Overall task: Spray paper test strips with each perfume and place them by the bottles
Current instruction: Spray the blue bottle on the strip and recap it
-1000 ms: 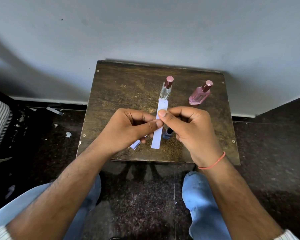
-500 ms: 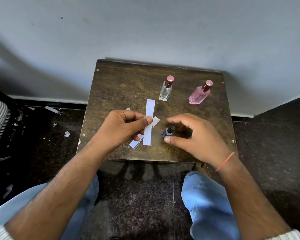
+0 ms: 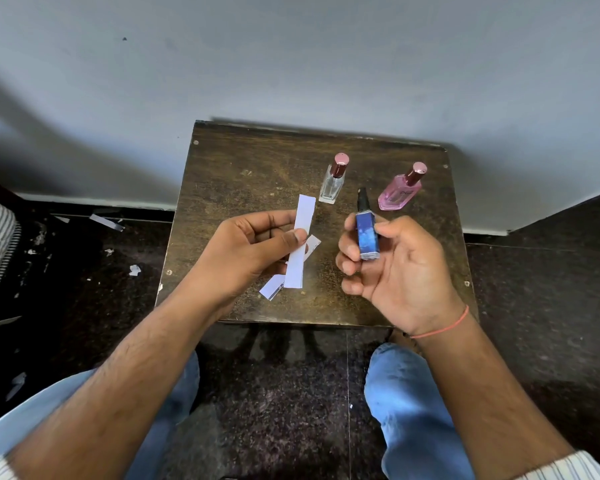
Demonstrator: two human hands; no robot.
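A small dark wooden table (image 3: 243, 188) is seen from above, set against a pale wall (image 3: 291, 64). Over its near half, a white paper strip (image 3: 300, 242) is pinched between thumb and fingers of the left hand (image 3: 250, 251) and held roughly upright, its far end pointing toward the wall. A second strip (image 3: 274, 289) lies flat on the table beneath it, partly hidden by the hand and the held strip.

A small blue perfume bottle (image 3: 367, 233) is gripped in the right hand (image 3: 395, 268), fingers curled round its body, black spray nozzle pointing away toward the far side. The bottle is held just right of the raised strip, apart from it.

At the far right of the table, two capped bottles stand: a clear bottle (image 3: 333, 183) to the left, a pink bottle (image 3: 400, 192) to the right. An orange thread band (image 3: 444, 327) is worn on the right wrist. Paper scraps (image 3: 134, 270) are scattered on the dark floor at left.
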